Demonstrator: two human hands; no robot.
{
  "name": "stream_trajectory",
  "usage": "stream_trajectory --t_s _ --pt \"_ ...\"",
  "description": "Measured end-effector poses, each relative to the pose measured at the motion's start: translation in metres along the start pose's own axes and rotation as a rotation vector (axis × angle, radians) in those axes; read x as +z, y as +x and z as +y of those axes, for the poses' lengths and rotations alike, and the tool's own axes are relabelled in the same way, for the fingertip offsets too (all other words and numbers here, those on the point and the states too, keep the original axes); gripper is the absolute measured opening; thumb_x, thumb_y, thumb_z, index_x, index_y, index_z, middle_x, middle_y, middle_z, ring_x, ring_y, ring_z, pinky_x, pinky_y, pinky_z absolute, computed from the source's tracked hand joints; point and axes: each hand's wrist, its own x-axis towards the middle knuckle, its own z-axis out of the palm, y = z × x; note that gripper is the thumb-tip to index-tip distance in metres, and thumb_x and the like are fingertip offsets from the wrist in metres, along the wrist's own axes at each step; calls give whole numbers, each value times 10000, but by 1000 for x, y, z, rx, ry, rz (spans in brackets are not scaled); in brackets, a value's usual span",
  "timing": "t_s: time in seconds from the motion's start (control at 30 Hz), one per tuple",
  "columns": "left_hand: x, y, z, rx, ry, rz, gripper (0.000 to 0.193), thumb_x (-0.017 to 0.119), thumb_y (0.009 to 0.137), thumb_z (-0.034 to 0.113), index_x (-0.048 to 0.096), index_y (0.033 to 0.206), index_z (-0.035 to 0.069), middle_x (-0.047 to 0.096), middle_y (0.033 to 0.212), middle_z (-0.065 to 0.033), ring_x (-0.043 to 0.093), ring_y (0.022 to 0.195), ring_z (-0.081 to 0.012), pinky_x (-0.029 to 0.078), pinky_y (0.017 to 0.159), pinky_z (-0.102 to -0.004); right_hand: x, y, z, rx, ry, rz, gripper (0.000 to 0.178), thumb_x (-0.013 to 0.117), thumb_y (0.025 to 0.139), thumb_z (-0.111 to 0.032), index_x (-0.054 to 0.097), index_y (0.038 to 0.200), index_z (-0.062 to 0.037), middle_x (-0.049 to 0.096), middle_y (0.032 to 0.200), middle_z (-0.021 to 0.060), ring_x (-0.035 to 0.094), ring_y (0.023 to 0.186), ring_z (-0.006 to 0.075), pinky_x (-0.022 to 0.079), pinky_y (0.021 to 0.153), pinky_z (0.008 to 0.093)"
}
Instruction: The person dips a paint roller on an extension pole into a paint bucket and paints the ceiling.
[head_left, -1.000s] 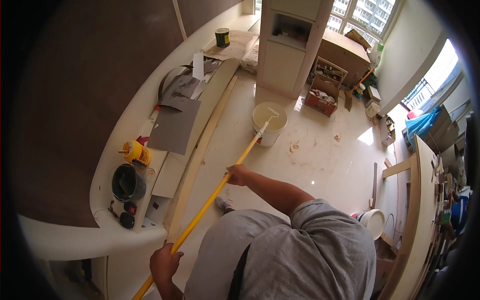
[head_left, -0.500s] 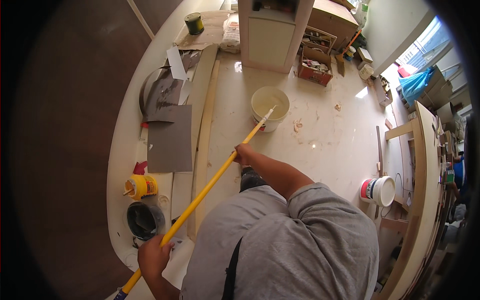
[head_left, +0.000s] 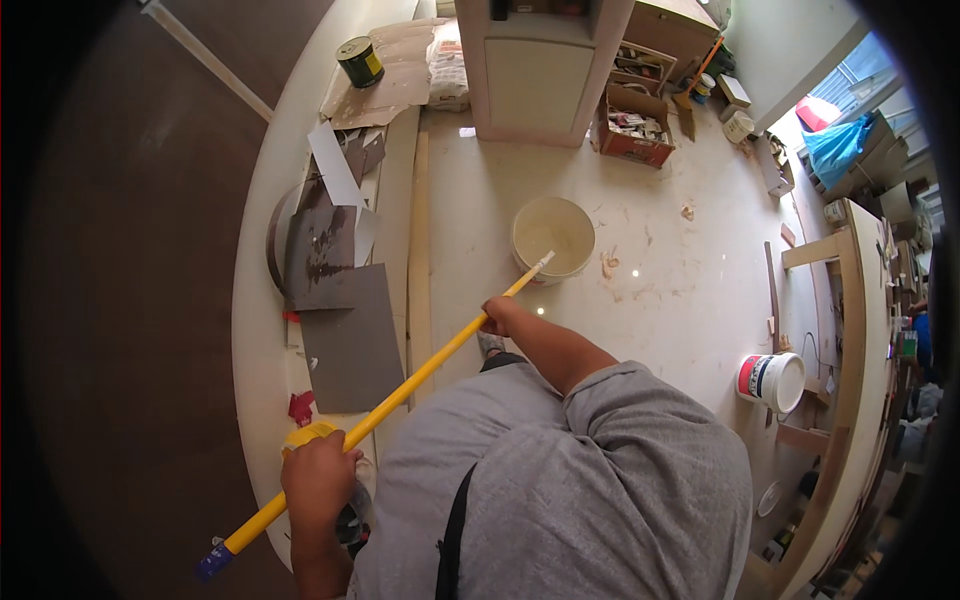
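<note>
Over the last second the view has swung so that the cream bucket now sits near the middle of the floor rather than far up the picture, and the long yellow pole has kept its slant, with its pale far tip now resting at the bucket's near rim. That reads as the pole's working end being brought to the bucket, likely to dip or load it, though what sits on the tip is too small to tell. The left hand is wrapped closed around the pole low down, near its blue end cap, at the near left by the curved white table. The right hand is curled closed around the pole far up, just short of the tip and just near of the bucket. The pole thus runs from near left to far right between both hands. Grey sheets lie on the table; a white tub stands well apart on the right.
</note>
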Motion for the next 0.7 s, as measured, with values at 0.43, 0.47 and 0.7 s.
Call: stream_trajectory --t_s 0.43,0.47,0.7 --pt "-46 62 -76 -69 -194 -46 316 832 751 247 795 1026 95 739 854 -160 713 818 -364 558 768 -437 51 -5 -13 89 -37 -63 191 624 973 -85 543 1127 -6 657 1076 183 725 918 334 652 806 467" --pt "-39 66 -75 -73 -179 -23 316 832 751 247 795 1026 95 739 854 -160 713 818 -364 558 768 -437 52 1 -15 103 -40 -32 193 627 972 -85 542 1126 -4 660 1066 183 727 924 331 653 806 460" --pt "-31 63 -121 -92 -248 -103 369 822 786 272 781 1103 88 750 908 -155 719 855 -352 559 798 -433 73 2 -4 76 -107 -39 205 622 969 -101 555 1121 20 668 1067 188 740 932 338 664 787 432"
